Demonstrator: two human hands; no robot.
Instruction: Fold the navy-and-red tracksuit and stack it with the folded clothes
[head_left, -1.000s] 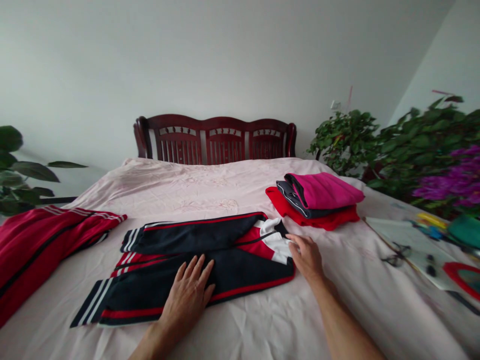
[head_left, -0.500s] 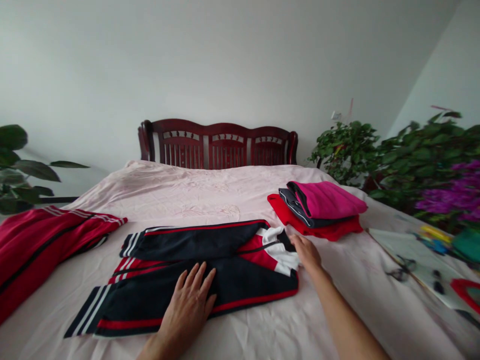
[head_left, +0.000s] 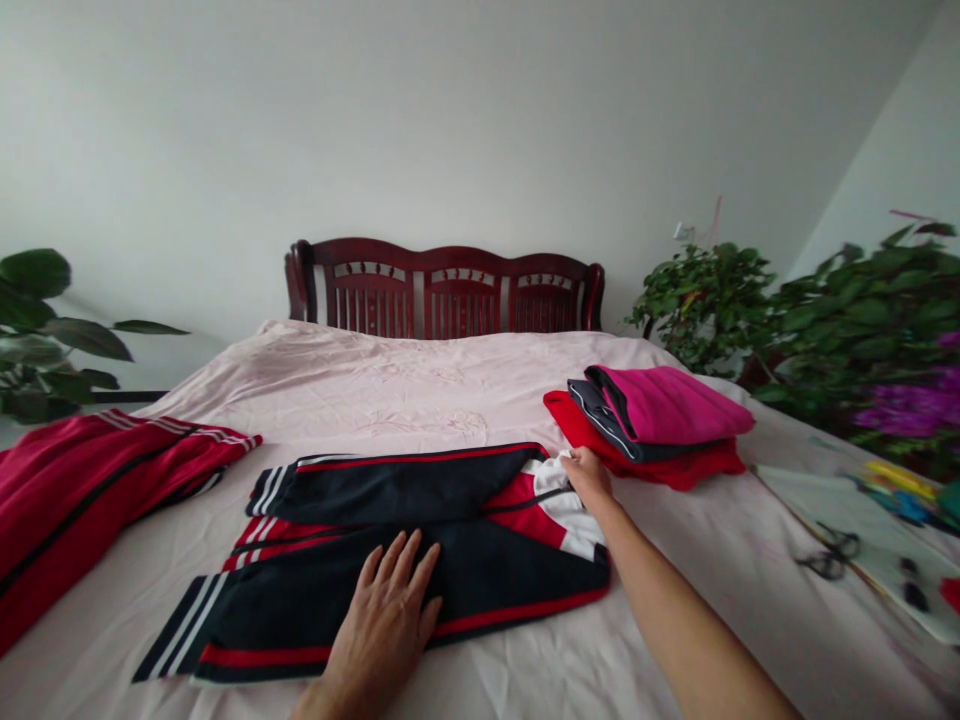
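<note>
The left hand [head_left: 391, 608], fingers spread and gripping nothing, presses flat on the navy track jacket [head_left: 517, 565], which lies on the pink bedsheet [head_left: 495, 680]. The right hand [head_left: 589, 475] pinches the jacket's white neck end. Left of the jacket sprawls a red striped track garment [head_left: 67, 500]; beyond its right end, folded clothes [head_left: 675, 405]; far behind it, the wooden headboard [head_left: 459, 290].

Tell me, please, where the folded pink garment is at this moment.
In the head view, the folded pink garment lies right of centre on the bed, atop a dark grey garment, beyond and right of the right hand.
</note>
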